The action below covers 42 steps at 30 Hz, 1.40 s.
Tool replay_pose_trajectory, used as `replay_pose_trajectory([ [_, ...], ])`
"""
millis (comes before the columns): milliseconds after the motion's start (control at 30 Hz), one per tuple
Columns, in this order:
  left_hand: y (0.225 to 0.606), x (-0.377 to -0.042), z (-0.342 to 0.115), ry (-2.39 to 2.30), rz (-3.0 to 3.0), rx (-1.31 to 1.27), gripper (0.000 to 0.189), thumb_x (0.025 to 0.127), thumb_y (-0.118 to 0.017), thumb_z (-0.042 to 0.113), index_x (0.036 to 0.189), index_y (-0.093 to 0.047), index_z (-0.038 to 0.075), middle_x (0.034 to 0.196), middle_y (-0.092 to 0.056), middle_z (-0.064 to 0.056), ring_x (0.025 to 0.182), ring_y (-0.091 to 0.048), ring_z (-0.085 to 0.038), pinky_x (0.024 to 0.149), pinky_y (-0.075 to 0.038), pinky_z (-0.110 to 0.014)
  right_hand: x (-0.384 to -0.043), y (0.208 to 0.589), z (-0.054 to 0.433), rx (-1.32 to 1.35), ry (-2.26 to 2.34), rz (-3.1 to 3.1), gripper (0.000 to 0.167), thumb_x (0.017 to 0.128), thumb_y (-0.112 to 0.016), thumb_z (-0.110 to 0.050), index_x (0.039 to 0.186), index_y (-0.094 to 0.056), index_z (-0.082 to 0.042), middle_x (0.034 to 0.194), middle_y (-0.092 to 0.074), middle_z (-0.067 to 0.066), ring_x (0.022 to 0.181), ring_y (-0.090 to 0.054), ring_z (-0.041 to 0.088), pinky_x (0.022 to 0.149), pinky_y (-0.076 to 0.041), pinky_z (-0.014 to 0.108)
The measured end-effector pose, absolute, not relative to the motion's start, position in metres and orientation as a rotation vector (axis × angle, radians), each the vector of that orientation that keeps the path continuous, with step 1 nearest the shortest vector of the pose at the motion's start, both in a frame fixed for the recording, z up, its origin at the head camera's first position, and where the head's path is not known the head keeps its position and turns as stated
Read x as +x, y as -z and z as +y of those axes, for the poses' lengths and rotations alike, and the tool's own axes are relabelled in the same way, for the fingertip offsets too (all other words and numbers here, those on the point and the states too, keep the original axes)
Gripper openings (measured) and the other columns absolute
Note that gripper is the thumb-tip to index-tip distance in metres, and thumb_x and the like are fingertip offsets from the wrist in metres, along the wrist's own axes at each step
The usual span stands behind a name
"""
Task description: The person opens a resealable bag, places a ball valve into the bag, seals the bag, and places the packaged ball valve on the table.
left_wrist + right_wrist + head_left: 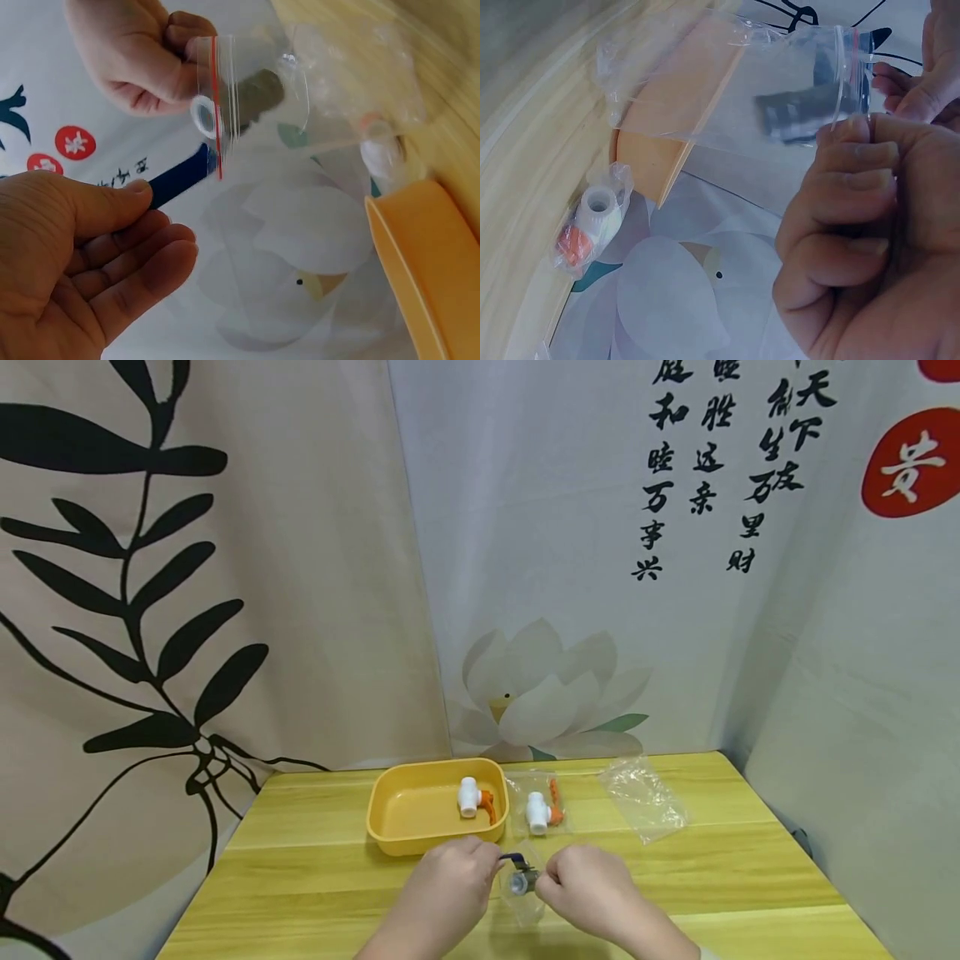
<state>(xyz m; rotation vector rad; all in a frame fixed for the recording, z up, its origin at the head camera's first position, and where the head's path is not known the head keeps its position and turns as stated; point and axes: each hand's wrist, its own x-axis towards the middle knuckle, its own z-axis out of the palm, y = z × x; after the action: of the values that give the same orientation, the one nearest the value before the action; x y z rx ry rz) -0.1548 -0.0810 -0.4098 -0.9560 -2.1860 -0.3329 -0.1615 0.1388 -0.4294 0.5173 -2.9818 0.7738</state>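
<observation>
The metal valve [523,882] is located between the left hand [459,881] and the right hand [588,887], above the worktop [337,902] and in front of the yellow tray [405,810].

The head view does not resolve the grip details. The left wrist view does: thumb and index finger pinch the blue handle [180,176], with the remaining fingers loosely extended. The handle projects beyond the red seal line of the zip bag [330,82]; most of the valve body lies inside. The right wrist view shows the right fingers curled, gripping the bag near its mouth.

Only the head view shows the loose plastic valve [469,797] inside the tray; the wrist views show the tray's outer wall. A bagged valve [537,814] lies just beside the tray, and its open bore is clearest from the right wrist.

Materials: the metal body is grey and cylindrical, blurred from the right wrist. The handle is a flat strip. The zip bag is clear, creased film, as is the crumpled bag [645,797] at the right. Both plastic valves are smooth white with orange handles. The tray is smooth with rounded corners; the worktop has a pale wood grain.
</observation>
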Motion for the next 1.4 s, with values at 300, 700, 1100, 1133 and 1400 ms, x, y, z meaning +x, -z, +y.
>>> replay_pose_trajectory([
  [300,0.415,-0.161,-0.067,0.147,-2.3,-0.966,0.031,0.087,-0.087,0.014,0.065,-0.064,0.018,0.06,-0.054,0.01,0.05,-0.04,0.001,0.045,-0.033,-0.015,-0.162,0.429,0.135,0.546,-0.815,-2.988,0.051,0.088,-0.064,-0.016,0.051,-0.032,-0.028,0.046,-0.023,-0.018,0.046,-0.019,0.003,0.046,-0.012,0.02],
  [700,0.424,-0.168,-0.05,-0.062,-2.372,-0.862,0.05,0.078,-0.08,0.007,0.049,-0.043,0.025,0.051,-0.037,0.012,0.049,-0.025,-0.004,0.044,-0.014,-0.021,-0.164,0.425,0.137,0.669,-0.907,-2.971,0.051,0.093,-0.065,-0.016,0.053,-0.035,-0.028,0.046,-0.026,-0.019,0.046,-0.021,0.001,0.046,-0.013,0.018],
  [1100,0.431,-0.171,-0.041,-0.003,-2.435,-0.736,0.044,0.076,-0.082,0.01,0.049,-0.05,0.024,0.052,-0.045,0.011,0.05,-0.041,-0.006,0.042,-0.03,-0.023,-0.167,0.411,0.135,0.705,-1.033,-2.963,0.05,0.098,-0.063,-0.022,0.055,-0.037,-0.026,0.049,-0.027,-0.018,0.048,-0.022,0.001,0.049,-0.021,0.02],
  [1133,0.432,-0.171,-0.041,-0.003,-2.441,-0.727,0.043,0.076,-0.082,0.01,0.049,-0.051,0.024,0.053,-0.045,0.011,0.05,-0.042,-0.007,0.042,-0.03,-0.024,-0.167,0.411,0.135,0.702,-1.028,-2.965,0.05,0.098,-0.063,-0.023,0.055,-0.037,-0.026,0.049,-0.027,-0.018,0.048,-0.022,0.001,0.049,-0.021,0.02],
  [1400,0.436,-0.171,-0.036,-0.014,-2.487,-0.72,0.04,0.079,-0.081,0.012,0.051,-0.056,0.026,0.054,-0.05,0.011,0.051,-0.042,-0.008,0.042,-0.032,-0.025,-0.171,0.416,0.135,0.705,-0.916,-2.922,0.049,0.094,-0.063,-0.018,0.055,-0.036,-0.026,0.049,-0.026,-0.019,0.048,-0.023,-0.001,0.048,-0.019,0.02],
])
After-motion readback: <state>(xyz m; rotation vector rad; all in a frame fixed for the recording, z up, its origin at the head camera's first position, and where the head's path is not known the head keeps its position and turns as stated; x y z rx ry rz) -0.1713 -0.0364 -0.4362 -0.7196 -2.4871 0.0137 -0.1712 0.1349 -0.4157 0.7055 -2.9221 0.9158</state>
